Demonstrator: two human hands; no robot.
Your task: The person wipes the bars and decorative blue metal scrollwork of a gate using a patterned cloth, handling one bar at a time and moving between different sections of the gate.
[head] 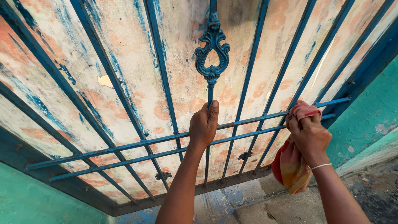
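The left hand (204,124) is wrapped tight around the middle upright bar (210,96) of a blue iron grille (124,146), just below its cast scroll ornament (212,52). The right hand (309,135) clutches a bunched red and yellow cloth (290,164) and presses it onto the upper of two cross rails at the grille's right side. The cloth looks soft, light and limp – easiest held in a wad, as here. The bars look rigid, fixed and thin, their paint chipped and likely rough. Behind them is a flat panel (124,62), cream with worn orange and blue patches, framed by a green wall (365,116)
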